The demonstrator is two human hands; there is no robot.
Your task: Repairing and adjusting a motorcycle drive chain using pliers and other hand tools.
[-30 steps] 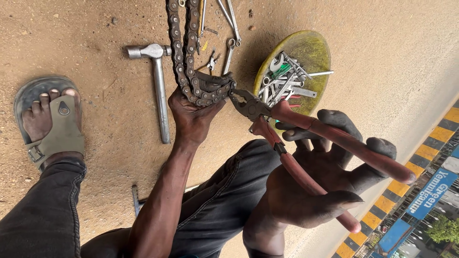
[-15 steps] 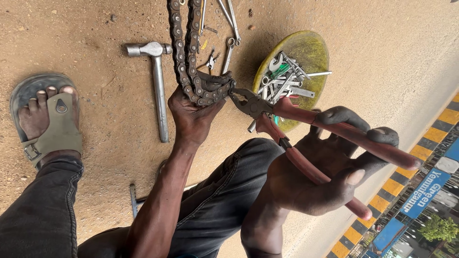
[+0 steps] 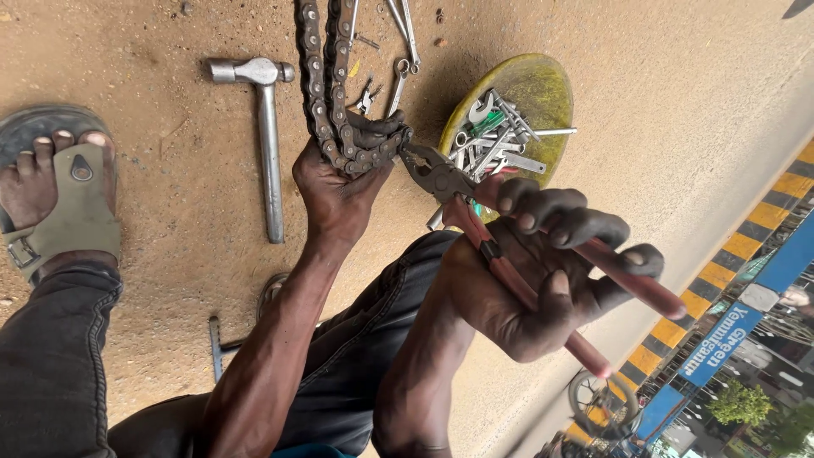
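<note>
my left hand [image 3: 339, 191] reaches out, fingers clenched around the looped end of a greasy chain [image 3: 326, 93] over the dirt ground. my right hand [image 3: 543, 271] wraps the red handles of pliers [image 3: 509, 246], whose nose meets the chain's bend. a blue oblong sign [image 3: 716, 343] sits at lower right beside yellow-black kerb stripes [image 3: 784, 191]. the chain's far end is cut off at the top edge.

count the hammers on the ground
1: a metal hammer lies on the dirt left of the chain held by the left hand. Others may be out of view.
</note>
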